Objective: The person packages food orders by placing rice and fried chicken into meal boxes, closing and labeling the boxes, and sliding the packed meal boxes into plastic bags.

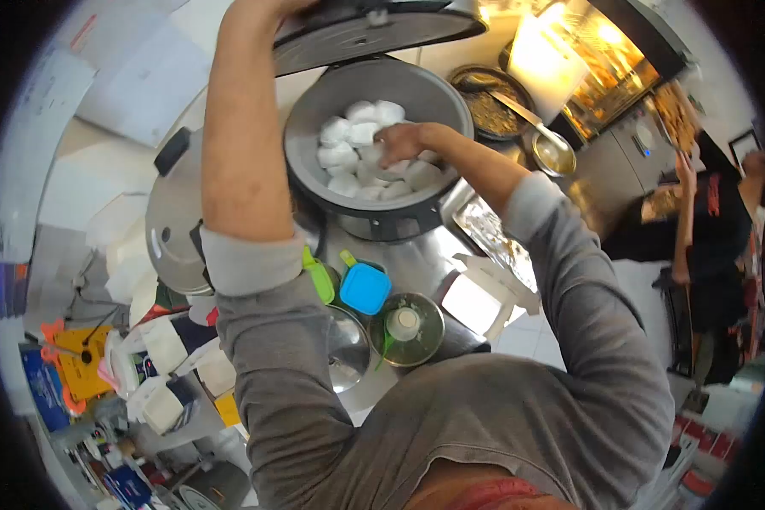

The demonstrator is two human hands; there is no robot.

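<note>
Well to the left of your right hand, and nearer your body than your left, a round steel lid [174, 225] stands at the outer side of your left forearm. Your left hand [292, 4] is up at the cooker lid [374, 34], touching its left edge; most of it is cut off, so you cannot tell how its fingers stand. Below it sits the wide grey pot [374, 81], just to the right of your left forearm.

The white rounded pieces [340, 157] lie on the pot's floor, heaped mostly to the left of your right hand [408, 141] and beneath it, with a few toward your body. That hand points down and left, fingertips bent in among the pieces; blur hides whether they pinch one or only touch.

Nearer your body than the right hand are a green-lidded box [320, 280], a blue-lidded box [365, 287], and a steel bowl [433, 340]. To its right, past the pot, come an open white carton [476, 302], a foil-lined tray [497, 238] and a dark pan [495, 136]. Farthest right, well apart from your hand, stands another person [722, 212].
</note>
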